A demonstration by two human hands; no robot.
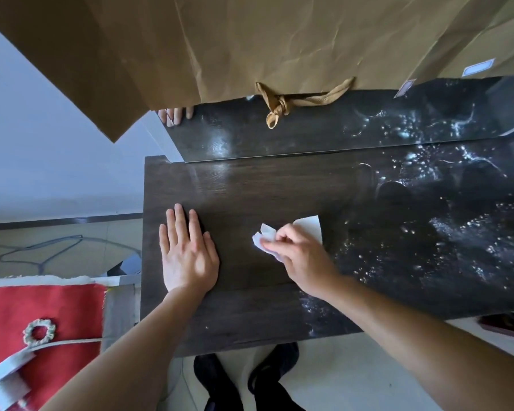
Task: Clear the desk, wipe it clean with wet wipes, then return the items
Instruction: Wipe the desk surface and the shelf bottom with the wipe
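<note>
Two bare hands on the dark wood desk (pixel 250 185). Right hand (pixel 297 256) clenched around a crumpled white wet wipe (pixel 309 228), pressing it onto the desk top; wipe sticks out past the fingers on both sides, a bunched end toward the left hand and a flat corner away from the wrist. Left hand (pixel 187 256) lies just beside the wipe, flat and spread, palm down on the wood, grasping nothing.

Right of the gripping hand, the desk surface is speckled with white droplets and smears (pixel 445 232); under and left of it the wood looks plain. Beyond the wipe, a glossy dark back panel (pixel 309 129) stands at the desk's far edge and mirrors the hand. Above that, a large brown paper bag (pixel 250 40) with a knotted ribbon handle (pixel 282 103) hangs over the panel. Far left of the left hand, red cloth (pixel 42 307) with a small braided ring (pixel 39 333). Near the desk's front edge, below, dark shoes (pixel 244 378) on pale floor.
</note>
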